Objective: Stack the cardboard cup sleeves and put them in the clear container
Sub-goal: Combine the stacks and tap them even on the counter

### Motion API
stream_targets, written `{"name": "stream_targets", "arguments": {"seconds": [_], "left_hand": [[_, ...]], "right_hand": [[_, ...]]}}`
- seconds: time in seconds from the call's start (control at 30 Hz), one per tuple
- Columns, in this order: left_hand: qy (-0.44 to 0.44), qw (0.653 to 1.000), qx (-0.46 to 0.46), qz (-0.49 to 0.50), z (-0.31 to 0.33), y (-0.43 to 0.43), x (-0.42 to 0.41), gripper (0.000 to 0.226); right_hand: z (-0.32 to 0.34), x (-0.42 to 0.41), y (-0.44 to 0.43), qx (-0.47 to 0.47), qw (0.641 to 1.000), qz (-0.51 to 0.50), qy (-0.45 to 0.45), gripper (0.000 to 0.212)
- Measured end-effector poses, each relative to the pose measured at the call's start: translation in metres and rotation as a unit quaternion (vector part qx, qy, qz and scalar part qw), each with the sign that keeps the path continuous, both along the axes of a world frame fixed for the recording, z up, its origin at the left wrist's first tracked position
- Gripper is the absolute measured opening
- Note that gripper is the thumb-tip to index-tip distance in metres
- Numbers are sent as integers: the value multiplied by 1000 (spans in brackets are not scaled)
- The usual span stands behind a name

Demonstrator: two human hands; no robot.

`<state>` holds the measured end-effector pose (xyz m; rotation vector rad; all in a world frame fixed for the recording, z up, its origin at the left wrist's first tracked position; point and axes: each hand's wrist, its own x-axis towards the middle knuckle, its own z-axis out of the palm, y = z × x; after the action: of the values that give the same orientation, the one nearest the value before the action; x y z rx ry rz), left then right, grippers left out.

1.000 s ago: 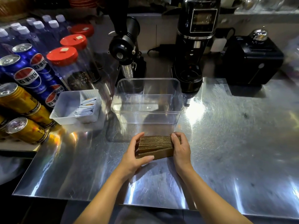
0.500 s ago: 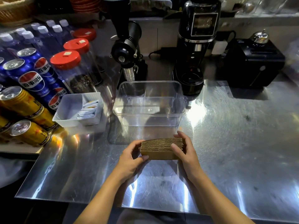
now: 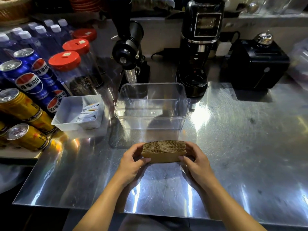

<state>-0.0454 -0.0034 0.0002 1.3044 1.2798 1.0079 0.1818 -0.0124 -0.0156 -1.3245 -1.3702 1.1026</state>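
Observation:
A neat stack of brown corrugated cardboard cup sleeves (image 3: pixel 164 151) is held between both hands just above the steel counter. My left hand (image 3: pixel 132 161) grips its left end and my right hand (image 3: pixel 195 160) grips its right end, thumbs on the front face. The stack's flat face points toward me. Directly behind it stands the clear container (image 3: pixel 151 105), a rectangular plastic tub with an open top and nothing inside. A short gap separates the stack from the tub's near wall.
A white tray (image 3: pixel 66 114) with sachets sits left of the tub. Soda cans (image 3: pixel 28 80) and red-lidded jars (image 3: pixel 66 61) crowd the far left. Two black grinders (image 3: pixel 131 52) (image 3: pixel 200 47) and a black box (image 3: pixel 256 64) line the back. The counter's front edge (image 3: pixel 150 212) is near.
The tilted, uneven stack has been squared up and turned so its flat face points at me. Both hands lifted it slightly toward the container.

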Motion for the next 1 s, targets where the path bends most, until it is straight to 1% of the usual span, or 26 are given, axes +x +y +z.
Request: {"name": "stream_targets", "arguments": {"seconds": [0.07, 0.17, 0.23, 0.33, 0.37, 0.43, 0.5, 0.6, 0.73, 0.83, 0.9, 1.0], "left_hand": [[6, 1000, 8, 13, 3, 2, 1, 50], [8, 998, 53, 17, 19, 9, 3, 47], [-12, 997, 73, 28, 35, 20, 4, 40], [-38, 994, 95, 42, 60, 48, 3, 43], [-50, 992, 106, 41, 69, 60, 2, 40], [-66, 989, 124, 51, 85, 85, 2, 33], [-76, 987, 120, 81, 93, 113, 0, 29], [-62, 990, 72, 101, 93, 152, -2, 24], [-24, 992, -31, 116, 81, 185, -3, 12], [6, 986, -94, 139, 60, 198, -4, 12], [13, 982, -120, 148, 51, 205, -4, 9], [2, 972, -166, 168, 38, 214, 0, 24]], "right_hand": [[7, -4, 1, 5, 1000, -20, 9, 48], [28, -9, 12, 28, 998, -44, 20, 48], [47, -12, 24, 45, 997, -45, 45, 46], [79, -19, 50, 53, 996, -40, 65, 35], [89, -22, 60, 56, 995, -37, 69, 33], [108, -27, 82, 51, 995, -37, 77, 30], [118, -33, 108, 25, 995, -51, 86, 31], [118, -42, 145, -27, 993, -80, 77, 35], [100, -52, 179, -102, 989, -96, 46, 31], [84, -55, 195, -151, 984, -97, -3, 19], [77, -56, 201, -175, 979, -100, -16, 9], [68, -58, 208, -188, 975, -110, -39, 16]]}}
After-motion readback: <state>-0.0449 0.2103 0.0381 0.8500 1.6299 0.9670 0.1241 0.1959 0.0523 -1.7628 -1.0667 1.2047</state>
